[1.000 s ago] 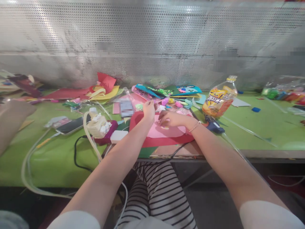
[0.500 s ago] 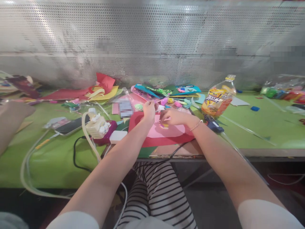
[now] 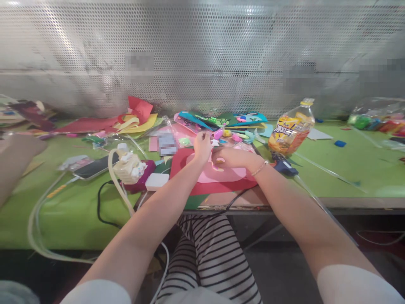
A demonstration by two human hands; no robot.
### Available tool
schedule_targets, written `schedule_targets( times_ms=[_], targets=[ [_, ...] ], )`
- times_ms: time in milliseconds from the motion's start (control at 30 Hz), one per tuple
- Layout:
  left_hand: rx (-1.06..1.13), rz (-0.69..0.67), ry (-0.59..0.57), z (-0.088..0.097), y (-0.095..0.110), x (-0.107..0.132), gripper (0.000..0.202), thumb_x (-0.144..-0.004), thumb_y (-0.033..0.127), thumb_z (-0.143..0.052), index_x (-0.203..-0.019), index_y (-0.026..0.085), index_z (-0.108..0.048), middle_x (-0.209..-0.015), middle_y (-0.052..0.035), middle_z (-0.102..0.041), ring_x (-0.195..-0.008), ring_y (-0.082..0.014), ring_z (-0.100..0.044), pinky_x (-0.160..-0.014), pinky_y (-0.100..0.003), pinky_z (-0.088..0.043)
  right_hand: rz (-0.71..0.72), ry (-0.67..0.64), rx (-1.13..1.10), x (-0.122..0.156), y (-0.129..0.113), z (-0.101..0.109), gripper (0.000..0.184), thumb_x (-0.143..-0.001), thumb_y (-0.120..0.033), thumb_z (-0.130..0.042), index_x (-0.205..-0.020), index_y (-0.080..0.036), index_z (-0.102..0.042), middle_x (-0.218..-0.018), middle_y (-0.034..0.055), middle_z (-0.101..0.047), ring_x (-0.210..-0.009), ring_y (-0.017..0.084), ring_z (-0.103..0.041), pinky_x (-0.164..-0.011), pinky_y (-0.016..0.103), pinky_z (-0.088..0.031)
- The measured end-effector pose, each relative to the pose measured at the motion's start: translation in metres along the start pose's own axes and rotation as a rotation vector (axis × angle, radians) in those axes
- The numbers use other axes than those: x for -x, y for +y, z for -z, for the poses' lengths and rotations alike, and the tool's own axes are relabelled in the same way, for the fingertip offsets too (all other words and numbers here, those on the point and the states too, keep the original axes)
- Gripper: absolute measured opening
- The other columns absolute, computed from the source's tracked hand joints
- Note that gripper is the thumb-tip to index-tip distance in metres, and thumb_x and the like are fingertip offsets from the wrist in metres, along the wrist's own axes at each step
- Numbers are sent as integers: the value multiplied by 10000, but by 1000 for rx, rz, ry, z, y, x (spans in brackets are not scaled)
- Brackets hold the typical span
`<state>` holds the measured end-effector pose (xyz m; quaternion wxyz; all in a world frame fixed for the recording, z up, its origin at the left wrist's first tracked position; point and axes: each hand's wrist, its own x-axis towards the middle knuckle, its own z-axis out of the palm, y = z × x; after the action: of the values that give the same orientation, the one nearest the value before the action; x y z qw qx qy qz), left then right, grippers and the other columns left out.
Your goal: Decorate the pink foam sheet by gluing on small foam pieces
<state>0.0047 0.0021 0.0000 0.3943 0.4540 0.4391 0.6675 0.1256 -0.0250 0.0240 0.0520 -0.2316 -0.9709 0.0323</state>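
Observation:
My left hand [image 3: 201, 148] reaches over the far edge of a pink foam cut-out [image 3: 218, 172] that lies on a red sheet [image 3: 190, 162]. Its fingers are curled together in a pinch on something too small to name. My right hand [image 3: 229, 157] rests on the pink cut-out with its fingers bent down onto the foam, close beside the left hand. A thin bracelet is on my right wrist. Just beyond both hands lies a heap of coloured foam shapes [image 3: 221, 122].
A tilted plastic drink bottle [image 3: 291, 128] stands right of my hands, a blue glue gun [image 3: 284, 166] beside it. To the left lie a phone [image 3: 95, 166], a white charger [image 3: 156, 180], a black cable [image 3: 103, 202] and clear tubing [image 3: 34, 223]. A perforated metal screen [image 3: 202, 55] backs the green table [image 3: 63, 211].
My left hand has shifted slightly to the right, closer to the right hand. The right hand's fingers have moved a little on the pink cut-out.

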Motion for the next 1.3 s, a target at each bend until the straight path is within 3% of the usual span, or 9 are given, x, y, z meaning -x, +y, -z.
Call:
schedule_targets(
  times_ms=[233, 400, 567, 733, 933, 1167, 1300],
  targets=[
    [1, 7, -3, 0, -2, -2, 160, -830, 210, -491, -681, 166, -531, -613, 7, -557, -532, -87, -488, -565, -221, -384, -19, 8, -54, 2, 3, -4, 217, -720, -14, -458, -612, -157, -581, -770, 62, -622, -691, 136, -511, -705, 288, -437],
    [7, 10, 7, 1, -4, -4, 152, -830, 205, -492, -687, 168, -529, -602, 13, -552, -527, -80, -482, -552, -209, -372, -101, 149, -133, 9, 7, -5, 232, -762, -93, -513, -912, -157, -678, -1019, 91, -658, -892, 179, -588, -819, 323, -460],
    [-27, -11, 6, 2, -5, -6, 174, -835, 227, -486, -674, 168, -518, -607, 7, -553, -528, -85, -487, -545, -218, -368, 5, 62, -88, 8, 8, -3, 289, -729, -45, -487, -792, -171, -739, -860, 68, -686, -767, 153, -589, -739, 292, -459],
    [-30, -16, 0, 1, -5, -5, 173, -836, 224, -477, -677, 167, -518, -612, 2, -555, -523, -88, -486, -540, -220, -366, -11, 47, -63, 8, 6, -2, 279, -743, -71, -513, -808, -185, -759, -815, 64, -676, -717, 136, -553, -690, 272, -435],
    [-43, -15, -11, 1, -5, -5, 186, -841, 222, -464, -668, 165, -504, -593, 16, -536, -506, -71, -468, -512, -199, -347, -11, 38, -89, 8, 4, -2, 251, -760, -108, -518, -794, -177, -757, -835, 66, -666, -784, 144, -548, -743, 275, -427],
    [-71, -15, -25, 2, -5, -7, 193, -850, 235, -442, -678, 163, -489, -600, 20, -522, -506, -66, -459, -508, -193, -346, -39, 44, -86, 9, 6, -1, 286, -723, -52, -479, -667, -160, -737, -825, 61, -662, -691, 112, -527, -683, 258, -407],
    [-63, 12, -15, 2, -4, -5, 177, -847, 227, -446, -689, 162, -493, -627, 12, -540, -517, -68, -467, -523, -198, -362, -68, 15, -85, 9, 5, 0, 278, -722, -63, -486, -696, -159, -746, -807, 58, -665, -688, 118, -538, -676, 262, -414]
  ],
)
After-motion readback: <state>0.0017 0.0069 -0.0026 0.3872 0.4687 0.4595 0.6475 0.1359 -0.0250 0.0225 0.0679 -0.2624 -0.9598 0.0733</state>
